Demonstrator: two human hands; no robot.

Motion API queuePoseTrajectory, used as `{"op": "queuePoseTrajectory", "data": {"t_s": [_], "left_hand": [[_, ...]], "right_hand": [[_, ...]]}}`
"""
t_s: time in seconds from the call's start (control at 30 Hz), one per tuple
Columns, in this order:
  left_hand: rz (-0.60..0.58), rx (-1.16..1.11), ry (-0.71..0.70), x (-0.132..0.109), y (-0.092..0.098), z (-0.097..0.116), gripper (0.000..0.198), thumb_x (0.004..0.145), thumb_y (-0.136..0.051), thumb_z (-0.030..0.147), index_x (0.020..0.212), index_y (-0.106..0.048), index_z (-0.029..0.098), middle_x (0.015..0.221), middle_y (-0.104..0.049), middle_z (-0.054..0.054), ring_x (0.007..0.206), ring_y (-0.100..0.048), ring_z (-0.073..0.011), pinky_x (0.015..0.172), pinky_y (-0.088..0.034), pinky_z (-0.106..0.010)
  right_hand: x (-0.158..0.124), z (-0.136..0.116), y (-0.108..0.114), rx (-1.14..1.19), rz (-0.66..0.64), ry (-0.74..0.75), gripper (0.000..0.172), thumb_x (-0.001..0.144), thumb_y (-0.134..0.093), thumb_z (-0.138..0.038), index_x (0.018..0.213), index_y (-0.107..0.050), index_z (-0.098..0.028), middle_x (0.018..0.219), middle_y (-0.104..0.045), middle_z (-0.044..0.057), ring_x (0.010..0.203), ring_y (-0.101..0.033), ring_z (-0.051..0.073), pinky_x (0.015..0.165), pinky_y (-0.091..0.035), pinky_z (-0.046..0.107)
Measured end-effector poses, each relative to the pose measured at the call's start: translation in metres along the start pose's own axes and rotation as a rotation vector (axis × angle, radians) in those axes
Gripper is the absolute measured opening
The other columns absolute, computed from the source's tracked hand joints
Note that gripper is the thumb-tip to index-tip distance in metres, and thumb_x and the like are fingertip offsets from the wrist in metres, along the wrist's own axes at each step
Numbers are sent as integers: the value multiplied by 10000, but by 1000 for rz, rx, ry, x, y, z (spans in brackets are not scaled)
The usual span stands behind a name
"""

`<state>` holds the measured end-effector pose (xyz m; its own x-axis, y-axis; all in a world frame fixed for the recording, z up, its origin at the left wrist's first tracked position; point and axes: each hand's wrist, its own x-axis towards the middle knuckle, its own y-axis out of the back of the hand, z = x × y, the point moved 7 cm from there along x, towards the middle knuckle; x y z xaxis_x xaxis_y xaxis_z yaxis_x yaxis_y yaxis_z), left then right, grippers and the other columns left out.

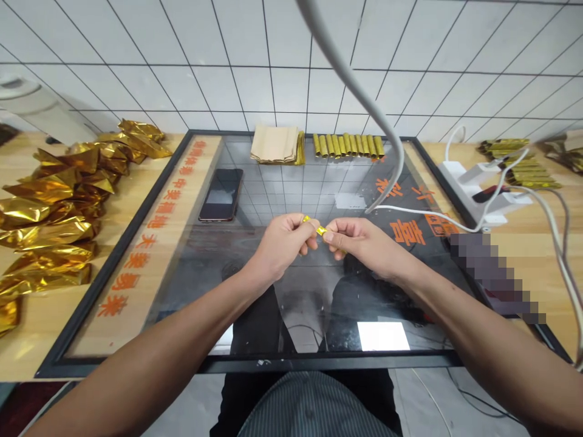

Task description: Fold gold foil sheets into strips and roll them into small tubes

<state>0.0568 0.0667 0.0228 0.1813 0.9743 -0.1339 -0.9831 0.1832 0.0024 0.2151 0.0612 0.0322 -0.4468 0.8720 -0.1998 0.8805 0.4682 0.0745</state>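
Note:
Over the middle of the glass pane, a small roll of gold foil paper (321, 230) is pinched between my two hands. My left hand (288, 240) grips its left end with thumb and fingers. My right hand (353, 240) has the other end between thumb and bent fingers. Part of the roll is hidden behind the fingertips. Beyond the hands, a row of several finished-looking gold paper rolls (348, 145) lies along the far frame edge. To the left of that row is a stack of brown paper sheets (274, 144) with gold foil showing at its side.
A phone (221, 194) lies on the black-framed glass (191, 255). Folded gold foil pieces (50, 206) are heaped at the left. A power strip (469, 194) with white cables is at the right, near more gold rolls (531, 164). A grey flexible arm (359, 91) hangs over the glass.

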Motion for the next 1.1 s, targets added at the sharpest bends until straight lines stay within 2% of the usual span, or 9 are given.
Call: {"op": "queuePoseTrajectory", "data": {"t_s": [0.2, 0.3, 0.37, 0.47, 0.57, 0.67, 0.8, 0.9, 1.1], "left_hand": [[2, 21, 38, 6, 9, -8, 323, 894, -710, 408, 661, -626, 201, 660, -684, -20, 533, -525, -101, 528, -404, -253], [-23, 201, -100, 6, 13, 5, 174, 863, -748, 366, 833, -700, 201, 805, -733, -16, 654, -599, -125, 619, -454, -263], [-83, 314, -191, 3, 11, 14, 169, 862, -766, 353, 950, -740, 211, 870, -743, -7, 731, -627, -141, 670, -461, -269], [-234, 388, -129, 0, 4, 11, 207, 915, -718, 375, 816, -742, 196, 727, -694, -2, 650, -572, -135, 616, -403, -266], [-255, 211, -5, -1, 0, 3, 302, 931, -724, 416, 736, -704, 186, 711, -718, -22, 610, -564, -121, 611, -420, -258], [-211, -125, 104, -3, -6, -4, 342, 905, -801, 493, 806, -694, 184, 783, -753, -29, 624, -600, -108, 631, -455, -239], [-232, -350, 211, -10, -19, -12, 387, 858, -890, 490, 828, -687, 162, 791, -732, -26, 653, -630, -98, 665, -496, -222], [-282, -452, 286, -14, -24, -16, 392, 827, -927, 447, 811, -667, 156, 736, -688, -8, 612, -602, -89, 632, -490, -212], [-497, -634, 494, -23, -32, -19, 343, 801, -936, 351, 875, -663, 158, 657, -577, 38, 545, -545, -91, 589, -487, -229]], "right_hand": [[1, 3, 14, -18, 30, -43, 426, 827, -894, -591, 789, -706, -210, 743, -650, -12, 633, -578, 127, 624, -479, 291], [0, 5, 15, -69, 5, -43, 406, 846, -877, -579, 785, -702, -217, 724, -643, -13, 618, -569, 133, 613, -479, 297], [-1, 5, 14, -135, -22, -20, 374, 888, -841, -556, 793, -699, -224, 715, -629, -14, 630, -572, 144, 617, -482, 304], [-4, -1, 13, -227, -4, 60, 312, 951, -782, -490, 807, -699, -226, 704, -615, -18, 646, -559, 147, 608, -453, 300], [-5, -11, 14, -113, 131, 154, 267, 917, -833, -467, 910, -724, -223, 759, -658, -11, 681, -590, 148, 640, -471, 305], [-4, -15, 9, 115, 190, 218, 409, 816, -939, -495, 1038, -713, -237, 832, -700, -4, 762, -659, 176, 723, -539, 331], [-3, -16, 4, 157, 219, 280, 428, 785, -973, -511, 976, -714, -229, 792, -659, -21, 721, -623, 156, 684, -529, 312], [-1, -14, 3, 151, 167, 267, 422, 782, -986, -462, 1013, -721, -227, 777, -658, -35, 692, -596, 137, 644, -482, 286], [-1, -14, 7, 135, 37, 264, 365, 824, -955, -468, 1032, -757, -243, 825, -677, -25, 722, -585, 140, 675, -480, 291]]}}
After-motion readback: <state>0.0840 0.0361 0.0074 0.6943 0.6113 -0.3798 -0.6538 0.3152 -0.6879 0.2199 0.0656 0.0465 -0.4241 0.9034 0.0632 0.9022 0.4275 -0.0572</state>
